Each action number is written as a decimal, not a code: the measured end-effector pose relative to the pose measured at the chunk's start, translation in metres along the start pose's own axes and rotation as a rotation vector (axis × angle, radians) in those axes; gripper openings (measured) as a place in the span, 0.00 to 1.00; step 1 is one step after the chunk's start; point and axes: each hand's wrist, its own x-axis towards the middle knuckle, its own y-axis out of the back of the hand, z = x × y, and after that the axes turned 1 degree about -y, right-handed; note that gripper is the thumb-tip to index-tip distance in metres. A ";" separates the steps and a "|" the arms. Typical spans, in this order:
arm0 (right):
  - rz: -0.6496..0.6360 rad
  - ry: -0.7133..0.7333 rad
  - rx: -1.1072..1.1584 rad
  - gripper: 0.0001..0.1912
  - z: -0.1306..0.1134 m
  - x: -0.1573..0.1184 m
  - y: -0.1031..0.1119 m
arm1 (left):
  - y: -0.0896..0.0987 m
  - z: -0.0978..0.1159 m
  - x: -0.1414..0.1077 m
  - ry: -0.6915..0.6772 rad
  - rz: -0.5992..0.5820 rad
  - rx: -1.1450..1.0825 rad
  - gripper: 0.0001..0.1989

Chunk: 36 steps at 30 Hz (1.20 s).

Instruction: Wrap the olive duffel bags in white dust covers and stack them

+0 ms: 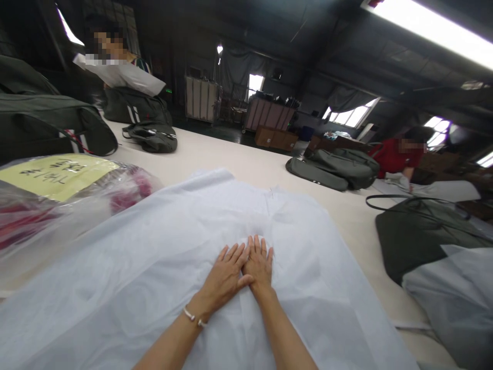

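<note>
A large sheet of thin, whitish translucent material (pixel 162 246) lies spread and slightly wrinkled over the table (pixel 227 154). My left hand (pixel 227 272), with a silver bracelet at the wrist, rests flat on the sheet with its fingers spread. Right beside it, my right hand (pixel 259 264) lies palm down on the same sheet, fingers stretched forward. The two hands touch, the left thumb reaching over the back of the right hand. Neither hand holds anything.
Clear plastic with red contents and a yellow handwritten label (pixel 57 174) lies at left. Dark green bags (pixel 46 126) stand behind it; more bags (pixel 339 167) are at right. A person (pixel 110 43) works at back left, another in red (pixel 396 154) at right.
</note>
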 end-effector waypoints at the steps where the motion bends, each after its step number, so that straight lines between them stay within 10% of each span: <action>1: -0.016 -0.011 0.013 0.30 0.000 0.001 0.002 | -0.004 -0.003 -0.001 0.009 0.019 0.000 0.37; 10: -0.215 0.032 -0.020 0.29 -0.002 0.043 0.066 | -0.007 0.000 -0.004 0.015 0.053 0.074 0.34; 22: -0.190 0.038 0.048 0.33 -0.012 0.082 0.071 | 0.002 0.002 -0.003 0.029 -0.044 0.142 0.33; 26: -0.032 0.017 0.294 0.25 0.030 0.020 0.102 | -0.001 0.000 -0.002 0.009 -0.012 0.145 0.31; 30: 0.213 -0.009 0.571 0.16 0.117 -0.101 0.133 | -0.011 -0.006 0.000 -0.001 0.057 0.121 0.31; 36: 0.455 -0.708 0.393 0.22 0.291 -0.298 0.193 | -0.013 -0.006 0.004 -0.088 0.171 0.065 0.31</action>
